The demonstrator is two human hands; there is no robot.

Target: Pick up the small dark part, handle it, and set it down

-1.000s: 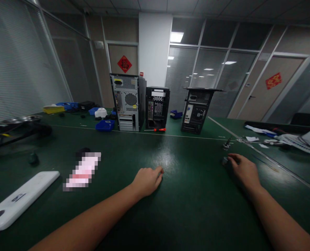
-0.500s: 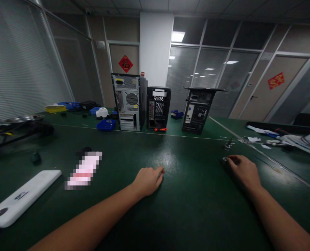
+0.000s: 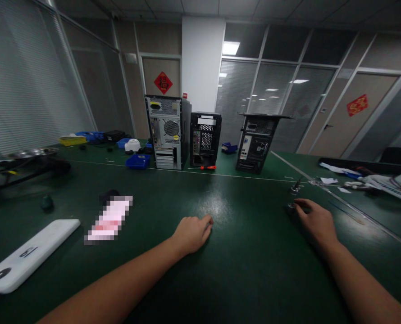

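My left hand (image 3: 192,233) rests on the green tabletop (image 3: 241,265) near the middle, its fingers curled in. Nothing shows in it, though the underside of the fingers is hidden. Further right, my right hand (image 3: 317,220) is low over the table with thumb and forefinger brought together. At those fingertips is a small shiny metal piece (image 3: 291,205), too small to name. Just beyond it stands a small metal part with a thin pointed dark top (image 3: 294,188).
Three computer cases stand at the back: a tall one (image 3: 168,130), a black one (image 3: 205,137) and a tilted one (image 3: 257,141). A red-handled screwdriver (image 3: 207,168) and a blue tray (image 3: 138,161) lie before them. A white slab-shaped device (image 3: 31,254) lies at left.
My right hand has shifted very slightly, with the small metal piece still at its fingertips. My left hand stays where it was.
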